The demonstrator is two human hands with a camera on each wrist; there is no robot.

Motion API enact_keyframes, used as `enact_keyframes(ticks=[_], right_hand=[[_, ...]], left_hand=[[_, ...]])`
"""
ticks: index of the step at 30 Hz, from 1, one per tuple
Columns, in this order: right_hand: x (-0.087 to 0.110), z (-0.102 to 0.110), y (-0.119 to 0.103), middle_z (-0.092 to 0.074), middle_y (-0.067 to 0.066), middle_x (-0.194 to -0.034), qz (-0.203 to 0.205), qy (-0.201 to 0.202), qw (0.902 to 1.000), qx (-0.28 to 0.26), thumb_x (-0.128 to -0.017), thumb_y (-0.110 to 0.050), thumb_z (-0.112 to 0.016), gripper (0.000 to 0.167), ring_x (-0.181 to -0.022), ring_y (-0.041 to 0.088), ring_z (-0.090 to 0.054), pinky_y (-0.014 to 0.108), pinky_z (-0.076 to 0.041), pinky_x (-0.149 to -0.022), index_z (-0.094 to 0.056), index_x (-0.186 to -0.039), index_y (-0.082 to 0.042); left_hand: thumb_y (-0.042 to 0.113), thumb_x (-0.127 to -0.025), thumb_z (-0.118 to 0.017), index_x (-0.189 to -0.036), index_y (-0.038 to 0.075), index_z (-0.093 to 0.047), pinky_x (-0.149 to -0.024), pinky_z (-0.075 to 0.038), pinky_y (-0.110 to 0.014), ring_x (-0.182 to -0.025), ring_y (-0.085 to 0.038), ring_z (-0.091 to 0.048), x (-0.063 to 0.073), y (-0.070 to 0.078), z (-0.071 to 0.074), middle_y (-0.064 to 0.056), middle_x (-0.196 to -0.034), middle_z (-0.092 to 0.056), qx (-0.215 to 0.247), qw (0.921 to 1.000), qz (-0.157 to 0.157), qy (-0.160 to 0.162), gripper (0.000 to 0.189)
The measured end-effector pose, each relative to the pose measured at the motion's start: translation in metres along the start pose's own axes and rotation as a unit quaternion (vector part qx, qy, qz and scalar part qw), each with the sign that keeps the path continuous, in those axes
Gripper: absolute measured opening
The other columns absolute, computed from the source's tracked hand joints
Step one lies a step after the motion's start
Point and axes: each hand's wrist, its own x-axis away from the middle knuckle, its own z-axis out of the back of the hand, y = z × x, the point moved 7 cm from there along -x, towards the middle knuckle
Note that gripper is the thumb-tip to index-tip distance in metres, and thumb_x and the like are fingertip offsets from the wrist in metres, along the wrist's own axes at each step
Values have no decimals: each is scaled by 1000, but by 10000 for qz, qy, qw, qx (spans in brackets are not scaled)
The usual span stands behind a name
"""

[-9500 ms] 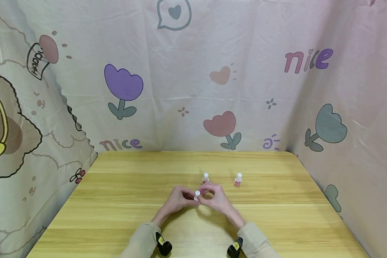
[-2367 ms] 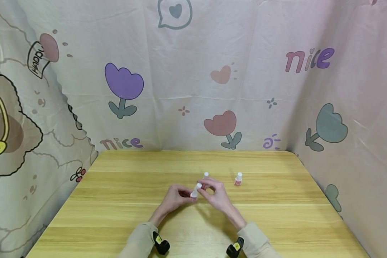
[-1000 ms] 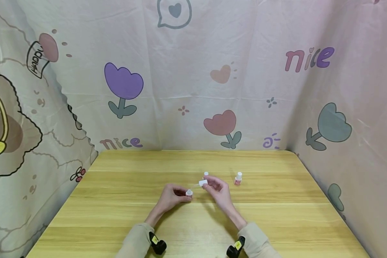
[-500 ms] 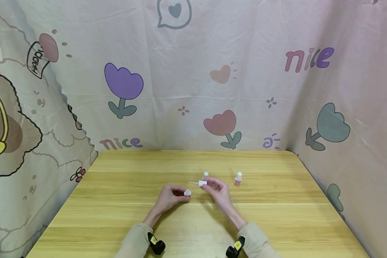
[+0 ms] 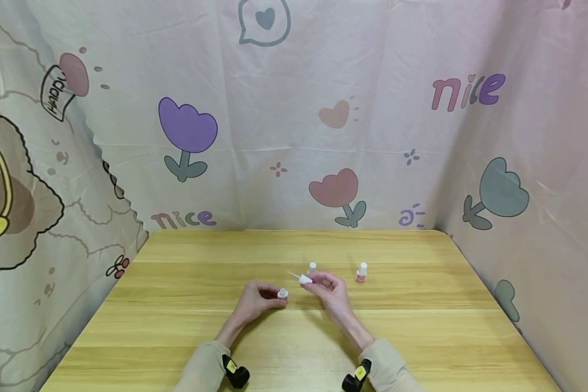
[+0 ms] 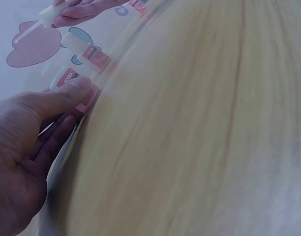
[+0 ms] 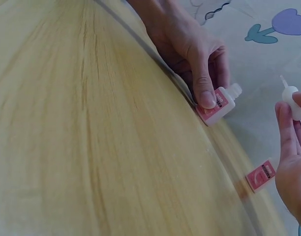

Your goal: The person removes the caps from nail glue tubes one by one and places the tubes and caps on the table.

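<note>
A small white bottle with a pink label (image 7: 218, 109) stands uncapped on the table, its narrow neck bare. My left hand (image 5: 256, 300) pinches it between thumb and fingers, low on its body. To the right and slightly higher, the thumb and fingers of my right hand (image 5: 332, 294) pinch the bottle's white brush cap (image 5: 305, 280). A thin pale applicator stem sticks out of the cap, pointing up and left, apart from the bottle. The left wrist view also has the held bottle (image 6: 67, 78), its lower part partly behind my thumb.
Behind my right hand a second capped bottle (image 5: 312, 267) of the same kind stands, partly hidden. Farther right is a third capped bottle (image 5: 361, 273). The wooden table (image 5: 186, 272) ends at a patterned cloth backdrop (image 5: 274, 120).
The cap has come off the bottle, its stem drawn out by my right hand. My left hand has shifted left with the bottle. Lately the stem has tilted from level to upward.
</note>
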Motion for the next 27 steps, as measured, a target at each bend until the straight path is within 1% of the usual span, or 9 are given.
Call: enact_keyframes(ticks=[5, 9, 12, 14, 18, 20, 24, 25, 27], right_hand=[[-1, -1, 4, -77, -2, -94, -126, -41, 9999, -16, -86, 9, -69, 30, -88, 12, -75, 27, -60, -87, -62, -116, 11], [-2, -3, 7, -75, -4, -92, -279, -142, 9994, 134, -90, 9, -64, 38, -83, 10, -74, 26, -60, -85, -55, -126, 17], [-2, -4, 9, -73, -8, -96, -409, -202, 9985, 313, -92, 8, -61, 45, -82, 7, -70, 22, -60, -83, -46, -132, 23], [-2, -4, 10, -71, -9, -98, -474, -222, 9976, 460, -94, 7, -59, 44, -81, 5, -67, 19, -58, -81, -45, -133, 23], [-3, -7, 12, -67, -8, -98, -517, -351, 9957, 689, -98, 5, -56, 42, -81, 3, -63, 15, -55, -76, -46, -134, 22], [-3, -8, 12, -66, -6, -97, -473, -473, 9948, 765, -99, 3, -54, 42, -80, 3, -62, 14, -54, -76, -45, -135, 22], [-3, -10, 14, -65, -8, -96, -411, -666, 9932, 860, -101, 2, -50, 42, -80, 1, -60, 14, -53, -76, -42, -135, 24], [-3, -10, 14, -65, -10, -95, -404, -689, 9930, 868, -102, 1, -49, 41, -79, 1, -60, 14, -52, -76, -42, -135, 25], [-3, -11, 14, -65, -10, -94, -420, -718, 9927, 874, -102, 1, -49, 41, -79, 1, -59, 14, -52, -76, -42, -135, 25]], left_hand=[[11, -76, -88, -95, 2, -79, -72, -58, -20, -77, -6, -71, 1, -1, 1, -16, -92, -78, 56, 10000, 17, 62, 23], [11, -76, -88, -95, 2, -79, -72, -57, -19, -77, -7, -71, 0, -2, 2, -17, -91, -78, 65, 9999, 8, 89, 23], [11, -76, -88, -95, 1, -79, -72, -57, -19, -78, -9, -72, 1, -2, 2, -18, -92, -78, 99, 9999, -19, 86, 23], [11, -76, -88, -95, 2, -79, -72, -57, -19, -79, -9, -72, 1, -2, 3, -17, -92, -78, 62, 9999, 2, 88, 23], [13, -76, -88, -95, 4, -79, -74, -57, -19, -79, -8, -72, 1, -4, 5, -15, -93, -79, -26, 9999, 88, 108, 23], [10, -77, -87, -95, 1, -78, -74, -57, -19, -80, -13, -73, 4, 7, 7, -17, -93, -78, -31, 9999, 79, 106, 22], [3, -78, -84, -96, -6, -76, -74, -57, -18, -83, -27, -74, 8, 26, 9, -24, -94, -76, -25, 10000, 67, 56, 22], [1, -78, -83, -97, -7, -76, -73, -56, -18, -84, -29, -74, 9, 28, 9, -25, -94, -76, -38, 9999, 89, 53, 22], [1, -78, -84, -97, -6, -76, -73, -56, -18, -83, -28, -74, 7, 19, 8, -24, -95, -76, -100, 9998, 150, 77, 22]])
